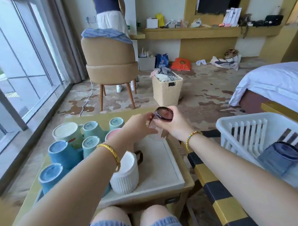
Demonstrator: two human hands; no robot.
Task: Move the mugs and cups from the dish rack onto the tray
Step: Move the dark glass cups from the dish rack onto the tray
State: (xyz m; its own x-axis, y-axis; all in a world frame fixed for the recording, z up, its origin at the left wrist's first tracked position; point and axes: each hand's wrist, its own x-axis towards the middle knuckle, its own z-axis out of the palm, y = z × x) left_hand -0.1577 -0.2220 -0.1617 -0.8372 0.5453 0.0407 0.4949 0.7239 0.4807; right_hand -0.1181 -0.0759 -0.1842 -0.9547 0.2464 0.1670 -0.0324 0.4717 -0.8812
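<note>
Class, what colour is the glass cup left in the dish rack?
Blue glass cup, upside down in the white dish rack; the head view shows it.

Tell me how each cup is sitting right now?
Purple glass: upside down, held by left hand and right hand above the tray.
White mug: upside down on tray.
Blue cups: upside down on tray.
Blue glass: upside down in rack.

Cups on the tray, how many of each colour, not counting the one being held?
Blue: 2
Teal green: 3
Cream: 1
Pink: 1
White ribbed mug: 1
Total: 8
</note>
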